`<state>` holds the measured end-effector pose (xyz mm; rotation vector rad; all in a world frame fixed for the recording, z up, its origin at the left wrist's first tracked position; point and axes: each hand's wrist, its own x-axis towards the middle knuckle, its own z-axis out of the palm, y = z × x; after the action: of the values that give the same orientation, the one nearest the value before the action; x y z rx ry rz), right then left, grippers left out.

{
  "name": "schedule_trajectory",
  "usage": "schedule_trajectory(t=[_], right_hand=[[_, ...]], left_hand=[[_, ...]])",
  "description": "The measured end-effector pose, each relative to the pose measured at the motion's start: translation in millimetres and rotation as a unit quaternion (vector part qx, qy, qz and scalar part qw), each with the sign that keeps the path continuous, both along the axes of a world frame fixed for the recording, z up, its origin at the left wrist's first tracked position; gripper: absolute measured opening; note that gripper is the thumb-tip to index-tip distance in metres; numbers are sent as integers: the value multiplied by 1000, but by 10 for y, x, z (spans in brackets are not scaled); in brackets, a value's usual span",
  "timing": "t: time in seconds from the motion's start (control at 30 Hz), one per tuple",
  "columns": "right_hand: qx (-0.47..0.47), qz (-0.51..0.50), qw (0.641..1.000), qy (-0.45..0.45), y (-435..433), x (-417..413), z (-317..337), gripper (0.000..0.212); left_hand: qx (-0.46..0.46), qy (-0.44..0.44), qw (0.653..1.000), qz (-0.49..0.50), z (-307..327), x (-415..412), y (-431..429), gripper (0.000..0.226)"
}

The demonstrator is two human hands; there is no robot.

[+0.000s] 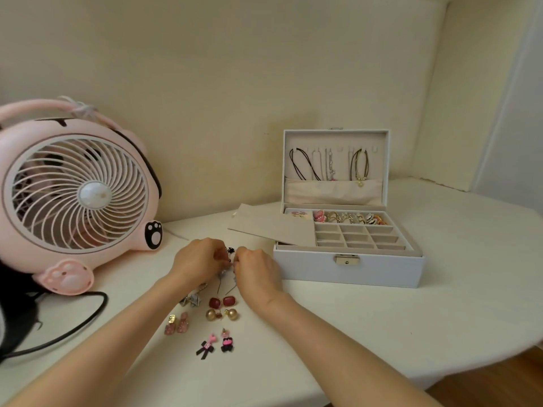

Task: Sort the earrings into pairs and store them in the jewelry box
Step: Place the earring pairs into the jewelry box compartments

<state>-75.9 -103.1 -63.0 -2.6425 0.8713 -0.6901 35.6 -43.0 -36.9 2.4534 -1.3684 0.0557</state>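
Left hand (197, 259): fingers pinched on a small dark earring (230, 251); I cannot tell its exact shape
Right hand (256, 267): fingers closed on the same piece from the right, I judge to match or untangle it
Sorted pairs (222, 301): laid in twos on the desk (382, 318), near side, so mates stay together
Jewelry box (348, 267): open, right of my hands; near compartments empty, ready

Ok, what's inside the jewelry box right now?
The jewelry box has rings along its back row, empty square compartments in front, and necklaces hanging in the lid. A beige flap hides the left section.
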Motion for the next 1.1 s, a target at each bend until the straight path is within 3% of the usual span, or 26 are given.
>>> schedule_trajectory(t=[0.27, 0.37, 0.5, 0.67, 0.8, 1.1], right_hand=[[-11, 11, 999, -43, -102, -331, 63, 23], [-25, 26, 990, -135, -141, -580, 130, 17], [-48, 35, 974, -219, -301, -848, 236, 7], [23, 9, 965, -260, -623, -1113, 416, 6], [115, -12, 960, -256, -939, -1252, 514, 6], [145, -78, 947, -276, -1497, -1295, 603, 14]], left_hand=[[-48, -7, 997, -52, 133, -121, 94, 12], [-92, 29, 991, -91, 274, -291, 138, 19], [-138, 66, 975, -159, 462, -574, 86, 10], [-199, 136, 948, -206, 621, -818, -266, 6], [-197, 223, 928, -223, 680, -871, -686, 12], [-176, 210, 937, -217, 694, -904, -1354, 8]])
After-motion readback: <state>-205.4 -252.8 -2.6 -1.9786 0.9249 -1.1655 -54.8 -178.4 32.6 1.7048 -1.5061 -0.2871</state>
